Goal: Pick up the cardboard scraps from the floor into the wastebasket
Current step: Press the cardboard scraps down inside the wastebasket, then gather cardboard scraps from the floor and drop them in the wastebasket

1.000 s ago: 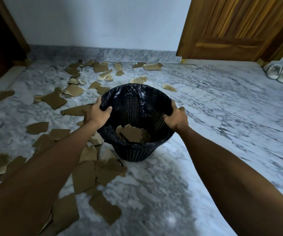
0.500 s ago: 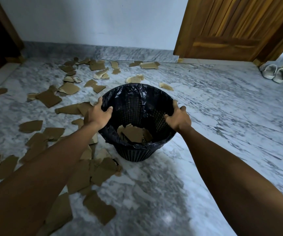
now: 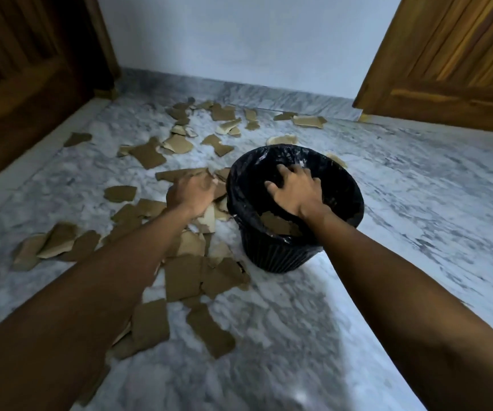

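A black wastebasket [image 3: 280, 256] with a black liner stands on the marble floor, and a few cardboard scraps [image 3: 279, 224] lie inside it. My right hand [image 3: 294, 189] hovers over its mouth with fingers spread and nothing in them. My left hand [image 3: 193, 192] is just left of the rim, blurred, above the brown cardboard scraps [image 3: 184, 275] on the floor; its fingers look relaxed and I see no scrap in it. Many more scraps [image 3: 147, 155] lie scattered to the left and toward the back wall.
A dark wooden door [image 3: 23, 81] is at the left and a lighter wooden door [image 3: 452, 60] at the right, with a white wall [image 3: 239, 40] between them. Bare marble floor [image 3: 417, 203] stretches right of the basket.
Both hands have let go of the wastebasket's rim. My right hand moved over the opening, my left hand moved left off the rim. The view swung to the left.
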